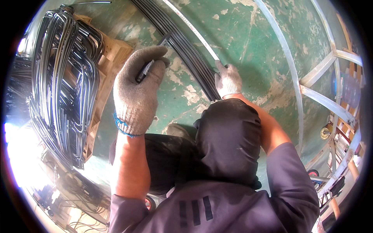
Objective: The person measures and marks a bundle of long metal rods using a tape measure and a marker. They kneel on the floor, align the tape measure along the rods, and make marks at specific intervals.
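Right hand holds tape, green floor stretching to the frame's edge.

Crouching over a green, flaking floor. Holding a slim dark-and-silver tool in the gloved left hand at ten o'clock. Resting the gloved right hand at the near end of a white marked tape, between one and two, near a bundle of straight dark rods running toward eleven. Sharing the space with bent tubes between nine and ten and a pale metal frame just past two.
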Tool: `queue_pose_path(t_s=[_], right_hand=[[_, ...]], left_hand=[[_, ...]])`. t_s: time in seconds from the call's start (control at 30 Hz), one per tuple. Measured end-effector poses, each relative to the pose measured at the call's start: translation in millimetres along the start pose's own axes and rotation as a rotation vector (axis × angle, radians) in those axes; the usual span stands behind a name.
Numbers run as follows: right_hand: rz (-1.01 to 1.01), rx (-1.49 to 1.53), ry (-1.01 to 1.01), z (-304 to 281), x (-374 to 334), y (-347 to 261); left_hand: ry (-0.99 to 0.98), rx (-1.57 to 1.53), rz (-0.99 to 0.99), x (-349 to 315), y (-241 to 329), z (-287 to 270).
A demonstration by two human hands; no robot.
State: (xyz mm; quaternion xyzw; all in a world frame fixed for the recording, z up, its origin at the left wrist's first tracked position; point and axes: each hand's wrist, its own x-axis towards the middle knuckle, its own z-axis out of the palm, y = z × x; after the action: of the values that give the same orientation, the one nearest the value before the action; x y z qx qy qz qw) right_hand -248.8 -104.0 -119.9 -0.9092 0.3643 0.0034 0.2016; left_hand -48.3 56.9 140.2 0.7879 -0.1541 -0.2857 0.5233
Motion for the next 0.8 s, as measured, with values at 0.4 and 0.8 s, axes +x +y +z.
queue_pose_path(t_s=[0.4,0.8], right_hand=[[0.099,-0.067,-0.129,-9.1,11.2,-7.3],[0.117,-0.061,-0.069,-7.9,14.2,6.9]], left_hand=[[-0.007,-0.006,0.013,-0.3,5.3,5.9],[0.019,-0.055,0.019,-0.1,4.4,8.3]])
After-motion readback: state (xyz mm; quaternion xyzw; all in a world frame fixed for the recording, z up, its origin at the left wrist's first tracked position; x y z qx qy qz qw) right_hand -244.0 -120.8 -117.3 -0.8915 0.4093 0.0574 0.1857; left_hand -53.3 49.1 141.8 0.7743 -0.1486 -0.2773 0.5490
